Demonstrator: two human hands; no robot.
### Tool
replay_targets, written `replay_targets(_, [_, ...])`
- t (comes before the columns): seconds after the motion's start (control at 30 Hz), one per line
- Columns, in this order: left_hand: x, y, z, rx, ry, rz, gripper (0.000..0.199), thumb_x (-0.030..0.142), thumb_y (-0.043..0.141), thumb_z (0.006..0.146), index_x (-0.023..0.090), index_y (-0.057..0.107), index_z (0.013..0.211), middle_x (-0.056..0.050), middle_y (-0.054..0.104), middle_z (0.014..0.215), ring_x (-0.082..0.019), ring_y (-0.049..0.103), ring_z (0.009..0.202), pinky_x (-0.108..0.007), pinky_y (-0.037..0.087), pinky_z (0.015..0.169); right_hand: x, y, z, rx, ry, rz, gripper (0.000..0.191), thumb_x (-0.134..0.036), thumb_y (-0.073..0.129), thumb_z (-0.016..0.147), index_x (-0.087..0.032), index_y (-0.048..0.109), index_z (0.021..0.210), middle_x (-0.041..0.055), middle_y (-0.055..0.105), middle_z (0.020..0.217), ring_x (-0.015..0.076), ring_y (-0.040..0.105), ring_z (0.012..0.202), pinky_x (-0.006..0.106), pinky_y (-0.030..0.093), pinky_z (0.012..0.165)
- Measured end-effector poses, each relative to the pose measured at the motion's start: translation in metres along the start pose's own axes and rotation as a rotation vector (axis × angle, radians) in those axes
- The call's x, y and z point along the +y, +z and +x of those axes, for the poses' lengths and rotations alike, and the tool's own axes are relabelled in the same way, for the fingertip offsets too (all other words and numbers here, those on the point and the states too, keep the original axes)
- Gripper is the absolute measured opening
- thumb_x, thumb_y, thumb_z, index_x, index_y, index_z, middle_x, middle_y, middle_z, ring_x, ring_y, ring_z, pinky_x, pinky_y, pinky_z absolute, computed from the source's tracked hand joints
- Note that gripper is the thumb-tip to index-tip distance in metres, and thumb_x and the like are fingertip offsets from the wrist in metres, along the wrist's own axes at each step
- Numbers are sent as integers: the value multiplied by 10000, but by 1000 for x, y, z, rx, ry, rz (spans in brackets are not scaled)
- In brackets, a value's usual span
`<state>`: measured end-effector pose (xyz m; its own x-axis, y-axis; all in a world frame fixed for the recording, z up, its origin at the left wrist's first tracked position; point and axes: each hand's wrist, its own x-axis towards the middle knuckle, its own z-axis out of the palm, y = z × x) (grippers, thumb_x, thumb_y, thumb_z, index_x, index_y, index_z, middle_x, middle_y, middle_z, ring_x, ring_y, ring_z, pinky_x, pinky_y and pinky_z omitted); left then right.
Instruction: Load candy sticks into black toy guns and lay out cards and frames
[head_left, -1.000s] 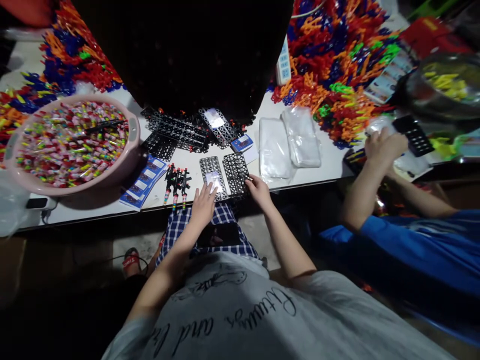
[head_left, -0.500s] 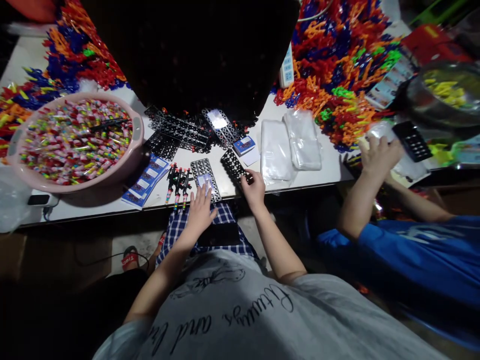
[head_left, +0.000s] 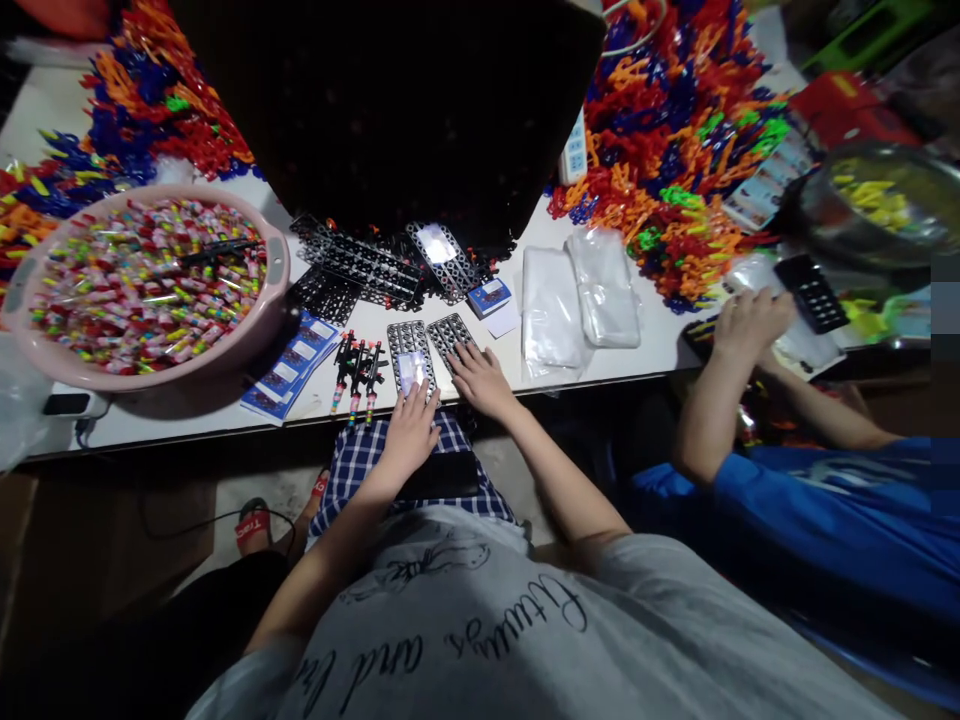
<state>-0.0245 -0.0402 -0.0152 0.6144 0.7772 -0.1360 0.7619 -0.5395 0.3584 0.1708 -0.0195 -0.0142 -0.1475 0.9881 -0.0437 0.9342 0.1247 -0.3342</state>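
Two black perforated plastic plates lie side by side near the table's front edge. On the left plate (head_left: pixel 400 341) sits a small clear packet or card (head_left: pixel 412 370), and the fingertips of my left hand (head_left: pixel 412 428) rest at its lower end, fingers stretched. My right hand (head_left: pixel 484 383) lies flat with fingers spread over the lower part of the right plate (head_left: pixel 448 330). Left of the plates, several small black toy guns (head_left: pixel 360 368) with candy-coloured tubes at their lower ends lie in a row.
A pink basin (head_left: pixel 281 270) of wrapped candies stands left, beside blue printed cards (head_left: pixel 289 370). Behind are more black plates (head_left: pixel 360 265) under a large dark container (head_left: pixel 390 110). Clear plastic bags (head_left: pixel 551 305) lie right. A co-worker's hand (head_left: pixel 750 320) works farther right.
The right plate, tilted in my right hand before, now lies flat beside the left one. My right hand has opened over it and shifted slightly left.
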Motion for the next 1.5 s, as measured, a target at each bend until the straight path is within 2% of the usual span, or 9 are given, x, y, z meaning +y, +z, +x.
replay_targets(0.2, [-8,4,4,18,34,41,652,241,506,910,121,338,1529,-164,255,1627,-316,212,1523,-524,200,1238,-9,25,18,120,199,4,500,-304,340,996,-211,447,1475,131,370,1587,322,342,1441,545,309,1101])
replay_targets(0.4, [-15,15,4,42,63,34,650,254,501,912,143,333,1530,-152,254,1632,-307,206,1526,-528,200,1239,78,-30,83,172,135,-90,574,-188,507,897,-153,448,1467,174,348,1588,351,298,1437,516,281,1087])
replay_targets(0.53, [-17,13,5,36,44,-94,643,233,519,894,159,359,1512,-159,290,1619,-315,210,1524,-564,212,1227,91,-50,97,174,62,-53,401,-123,447,924,-139,632,1279,155,607,1381,273,484,1300,457,302,1081])
replay_targets(0.73, [-3,-21,14,179,-44,-752,525,422,459,959,208,465,1438,-142,444,1543,-285,356,1471,-530,272,1217,49,-78,32,694,-209,73,265,-249,512,961,-210,724,1116,101,730,1178,240,612,1148,435,446,979])
replay_targets(0.83, [11,-46,12,164,-117,-1234,648,598,372,957,205,412,1471,-161,503,1491,-275,535,1337,-462,444,1105,15,-103,-13,766,-520,157,236,-277,552,957,-286,734,1106,58,744,1148,217,624,1149,412,514,937])
replay_targets(0.93, [27,-66,1,38,-181,-1522,762,732,384,886,179,498,1397,-169,669,1279,-286,678,1115,-429,551,929,-17,-116,-47,739,-613,216,270,-315,497,991,-305,749,1088,57,752,1086,201,650,1105,379,571,860])
replay_targets(1.17, [51,-80,-34,23,-127,-1536,765,829,504,752,133,705,996,-55,709,686,-203,659,630,-347,547,633,-45,-102,-82,709,-609,315,274,-267,499,981,-277,724,1138,77,711,1052,201,666,1090,369,586,864])
replay_targets(1.37, [54,-84,-47,82,-164,-1468,576,708,690,711,152,725,859,-29,704,637,-178,665,603,-314,565,652,-56,-92,-96,627,-611,422,347,-161,430,931,-220,694,1148,108,700,1093,214,640,1139,391,555,918])
replay_targets(1.5, [59,-85,-52,213,-192,-1419,453,617,730,728,166,723,763,-27,714,664,-161,667,623,-304,571,699,-68,-87,-106,640,-440,309,195,-270,559,936,-229,709,1054,70,742,1032,225,667,1050,440,478,944])
